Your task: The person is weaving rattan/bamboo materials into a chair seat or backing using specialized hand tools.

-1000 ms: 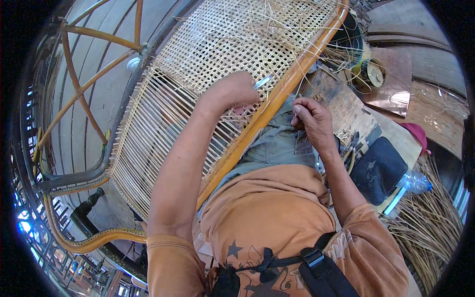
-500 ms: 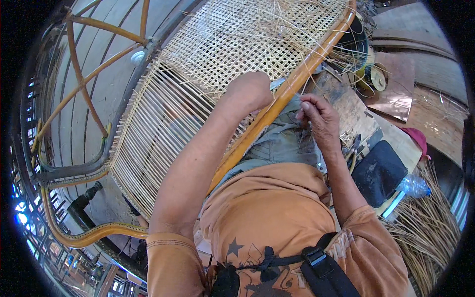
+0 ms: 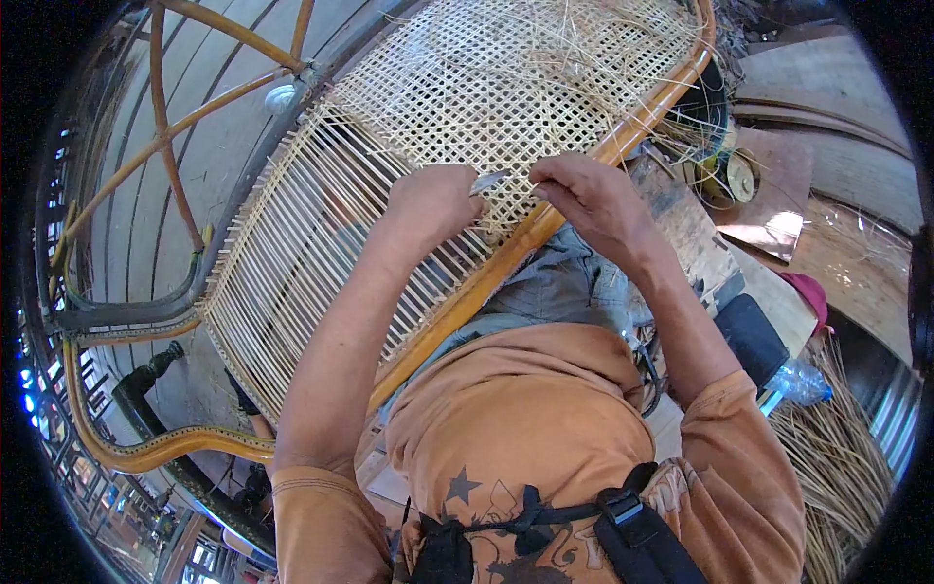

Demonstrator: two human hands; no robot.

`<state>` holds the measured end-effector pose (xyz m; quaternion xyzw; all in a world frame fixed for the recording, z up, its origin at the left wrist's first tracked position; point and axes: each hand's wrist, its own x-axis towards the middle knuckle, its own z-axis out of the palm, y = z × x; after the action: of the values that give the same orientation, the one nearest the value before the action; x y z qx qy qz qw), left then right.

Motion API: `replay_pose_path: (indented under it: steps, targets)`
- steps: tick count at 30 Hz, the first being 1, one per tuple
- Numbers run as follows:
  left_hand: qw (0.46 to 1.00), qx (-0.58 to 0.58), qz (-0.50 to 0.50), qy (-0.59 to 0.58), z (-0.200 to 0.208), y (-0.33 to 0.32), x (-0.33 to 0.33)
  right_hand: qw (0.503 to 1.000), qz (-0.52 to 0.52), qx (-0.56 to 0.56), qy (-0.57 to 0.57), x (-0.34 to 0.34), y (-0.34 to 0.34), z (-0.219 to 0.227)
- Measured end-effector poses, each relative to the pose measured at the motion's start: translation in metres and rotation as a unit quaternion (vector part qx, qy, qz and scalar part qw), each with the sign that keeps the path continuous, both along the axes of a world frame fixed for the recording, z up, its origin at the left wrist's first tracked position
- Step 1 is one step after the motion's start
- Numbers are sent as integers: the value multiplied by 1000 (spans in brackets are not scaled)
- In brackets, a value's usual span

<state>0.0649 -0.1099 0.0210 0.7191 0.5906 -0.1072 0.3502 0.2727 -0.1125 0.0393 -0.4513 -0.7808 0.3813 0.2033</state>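
A cane-woven panel [image 3: 477,92] in a curved, glossy rattan frame [image 3: 467,311] lies across my lap. Its upper part is closely woven with small holes; the lower left part has only parallel cane strands [image 3: 302,263]. My left hand [image 3: 433,204] is closed over the panel around a small knife [image 3: 490,182], whose short pale blade points right, toward the other hand. Above the frame's near rail, my right hand [image 3: 589,195] is closed in a pinch, fingertips just right of the blade. What it pinches is too small to make out.
Loose cane ends stick up from the weave. To the right are a dark flat pad [image 3: 751,339], a clear plastic bottle [image 3: 802,383], a bundle of cane strands [image 3: 827,448], a round tin [image 3: 741,177] and boards. A rattan frame [image 3: 161,146] stands at left.
My left hand with the knife has moved left, away from the rail. My right hand has come up and left from beside the rail to over the weave. The view has shifted slightly.
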Motion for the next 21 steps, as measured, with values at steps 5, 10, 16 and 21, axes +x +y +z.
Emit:
replay_pose_path:
  steps: [5,10,16,21]
  targets:
    - [991,-79,64,-87,-13,6,-6,985,95,-55,-134,7,20,-29]
    - [994,-9,39,-99,-29,0,-8,970,123,-58,-200,-1,25,-28]
    - [994,-14,33,-106,-29,0,-9,953,151,-32,-262,-5,26,-29]
    - [993,-37,50,-97,-26,2,-8,961,170,12,-217,4,23,-32]
